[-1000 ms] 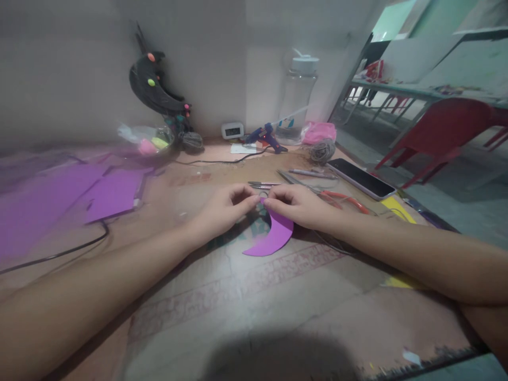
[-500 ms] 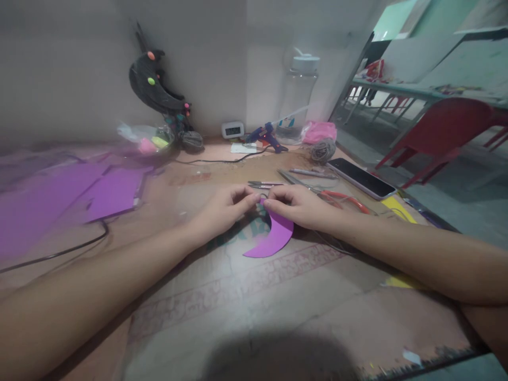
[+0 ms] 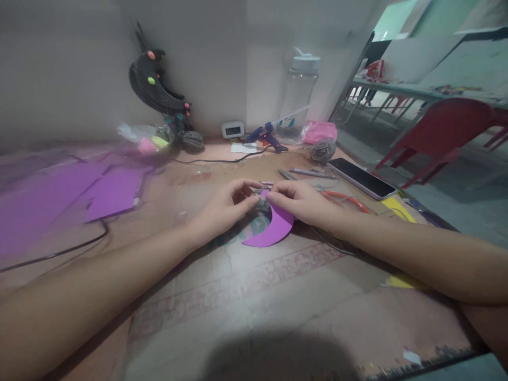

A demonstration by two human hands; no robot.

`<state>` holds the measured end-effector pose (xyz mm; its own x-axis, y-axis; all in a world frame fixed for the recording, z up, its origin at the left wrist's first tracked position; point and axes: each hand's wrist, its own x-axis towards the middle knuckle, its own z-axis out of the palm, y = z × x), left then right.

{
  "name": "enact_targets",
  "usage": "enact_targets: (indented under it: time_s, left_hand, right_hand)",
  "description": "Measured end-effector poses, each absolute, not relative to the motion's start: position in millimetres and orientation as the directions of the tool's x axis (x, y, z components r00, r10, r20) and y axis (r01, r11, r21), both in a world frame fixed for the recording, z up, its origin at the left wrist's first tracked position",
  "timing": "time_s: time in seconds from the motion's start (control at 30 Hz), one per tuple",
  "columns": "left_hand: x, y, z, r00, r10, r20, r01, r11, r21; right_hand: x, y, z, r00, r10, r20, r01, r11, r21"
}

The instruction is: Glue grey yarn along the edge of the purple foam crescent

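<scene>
Two bare hands at the middle of the table [image 3: 190, 328], and the purple crescent [image 3: 278, 228] is right between them, hanging mostly under the right one. The right hand [image 3: 304, 203] has thumb and index pinched closed on the crescent's top end. The left hand [image 3: 226, 206] is looser: thumb and index tips sit slightly apart by that same end, with some thin grey strand [image 3: 262, 190] around there. Can't tell if the left fingers actually have hold of it, too small and blurry.

Compared with half a second ago, the left index has lifted away from the thumb, and the crescent's lower tip rides a bit higher. The slim metal tool behind the fingers is now mostly covered too.

Everything else is basically where it was. The orange-handled scissors [image 3: 345, 199] lie partly behind the right hand, the phone [image 3: 362, 178] is off to the right, the blue glue gun [image 3: 266, 136] sits at the back near the clear bottle [image 3: 297, 100], and purple sheets [image 3: 113, 193] are over on the left.
</scene>
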<state>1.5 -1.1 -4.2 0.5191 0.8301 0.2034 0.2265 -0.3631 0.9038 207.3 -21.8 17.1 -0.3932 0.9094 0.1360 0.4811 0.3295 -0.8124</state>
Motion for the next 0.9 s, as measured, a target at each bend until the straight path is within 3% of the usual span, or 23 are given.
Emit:
enact_targets:
  time_s: [0.4, 0.9]
  left_hand:
    - [0.3, -8.5, 8.0, 0.491, 0.825, 0.28, 0.347, -0.48, 0.806]
    - [1.0, -4.0, 2.3, 0.509, 0.837, 0.202, 0.286, -0.386, 0.877]
  right_hand:
    - [206.3, -24.0, 20.4, -0.42, 0.895, 0.152, 0.516, 0.373, -0.771]
    - [205.6, -24.5, 22.5, -0.457, 0.874, 0.165, 0.546, 0.423, -0.723]
